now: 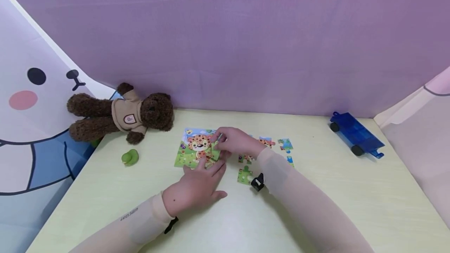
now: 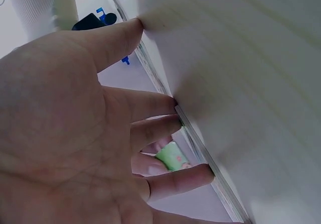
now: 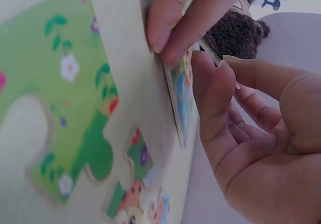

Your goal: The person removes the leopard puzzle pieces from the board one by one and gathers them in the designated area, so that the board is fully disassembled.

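Observation:
A leopard picture puzzle (image 1: 190, 152) lies on the table in front of me. My left hand (image 1: 195, 186) rests at its lower edge, fingers spread and fairly straight; in the left wrist view several fingertips (image 2: 203, 176) touch the puzzle's edge and the thumb touches the table. Over the puzzle's right side, my right hand (image 1: 237, 141) pinches a green puzzle piece (image 2: 173, 156) between thumb and fingers. That piece appears nearly edge-on in the right wrist view. Right of the puzzle lie several loose pieces, among them a green flowered one (image 1: 244, 175), partly hidden by the right arm.
A brown teddy bear (image 1: 128, 114) in a beige shirt lies at the back left. In front of it sits a small green toy (image 1: 130, 157). A blue toy trailer (image 1: 356, 134) stands at the back right. Purple cloth (image 1: 239, 50) hangs behind the table (image 1: 351, 190).

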Action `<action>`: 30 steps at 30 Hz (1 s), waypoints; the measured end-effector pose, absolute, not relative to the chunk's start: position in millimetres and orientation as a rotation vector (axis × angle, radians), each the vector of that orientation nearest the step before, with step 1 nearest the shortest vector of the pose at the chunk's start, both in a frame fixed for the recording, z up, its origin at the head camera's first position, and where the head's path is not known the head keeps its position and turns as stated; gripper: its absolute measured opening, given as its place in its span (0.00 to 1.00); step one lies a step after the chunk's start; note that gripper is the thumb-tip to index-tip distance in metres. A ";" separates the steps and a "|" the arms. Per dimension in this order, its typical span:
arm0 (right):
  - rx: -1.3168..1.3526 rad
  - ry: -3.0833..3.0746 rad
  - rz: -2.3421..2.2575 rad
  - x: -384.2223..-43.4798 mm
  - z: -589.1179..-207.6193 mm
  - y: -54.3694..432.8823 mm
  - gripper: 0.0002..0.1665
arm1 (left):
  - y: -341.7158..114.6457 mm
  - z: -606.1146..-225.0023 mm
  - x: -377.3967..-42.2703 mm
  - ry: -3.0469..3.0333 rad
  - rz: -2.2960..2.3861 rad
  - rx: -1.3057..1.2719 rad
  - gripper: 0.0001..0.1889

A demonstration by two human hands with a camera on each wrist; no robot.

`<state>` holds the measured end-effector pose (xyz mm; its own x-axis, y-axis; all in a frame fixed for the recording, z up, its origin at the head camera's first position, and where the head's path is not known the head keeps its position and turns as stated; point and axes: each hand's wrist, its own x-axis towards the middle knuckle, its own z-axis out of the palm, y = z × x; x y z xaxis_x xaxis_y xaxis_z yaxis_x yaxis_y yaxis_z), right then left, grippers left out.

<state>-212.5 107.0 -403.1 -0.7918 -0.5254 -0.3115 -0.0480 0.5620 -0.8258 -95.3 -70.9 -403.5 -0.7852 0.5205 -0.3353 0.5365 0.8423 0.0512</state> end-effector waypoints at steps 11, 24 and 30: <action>-0.460 2.307 -1.303 -209.4 -386.0 141.4 0.13 | -72.7 -404.7 -95.1 2.694 -0.030 0.781 0.43; -0.454 2.407 -1.289 -157.1 -363.4 220.0 0.11 | -74.1 -411.7 -90.6 2.706 -0.025 0.822 0.44; -0.427 2.462 -1.263 -143.4 -355.2 254.2 0.14 | -73.4 -409.2 -91.2 2.722 -0.014 0.832 0.43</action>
